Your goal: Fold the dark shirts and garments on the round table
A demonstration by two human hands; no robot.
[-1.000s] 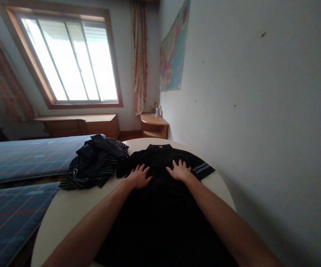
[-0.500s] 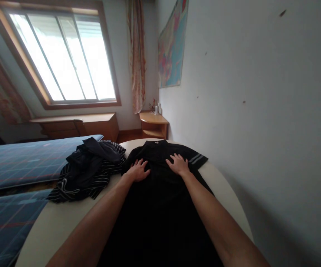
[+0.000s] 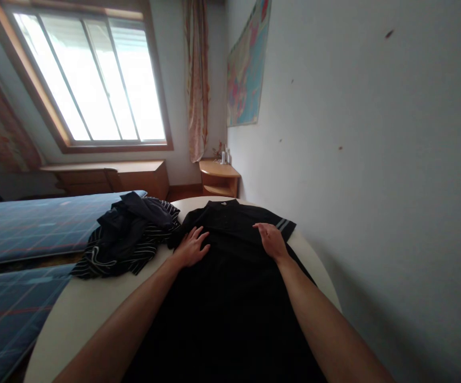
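A black short-sleeved shirt (image 3: 230, 266) lies spread out, collar at the far side and grey stripes on its right sleeve edge. My left hand (image 3: 192, 247) rests on the left part of the shirt, its fingers spread. Over the right part of the chest, near the striped sleeve, is my right hand (image 3: 272, 239). It is turned partly on its side with the fingers stretched out to the left, holding nothing; whether it touches the cloth I cannot tell.
The round cream table (image 3: 82, 314) bears the shirt. Dark and striped clothes (image 3: 129, 231) are heaped at its left. Beyond are blue plaid mattresses (image 3: 34, 223), a wooden corner shelf (image 3: 219, 169) and a low wooden desk (image 3: 142, 167). A white wall (image 3: 354, 202) stands close on the right.
My right hand has moved right and turned from lying flat onto its side. My left hand has slid slightly left and nearer to me. The shirt's lower part looks somewhat wider spread.
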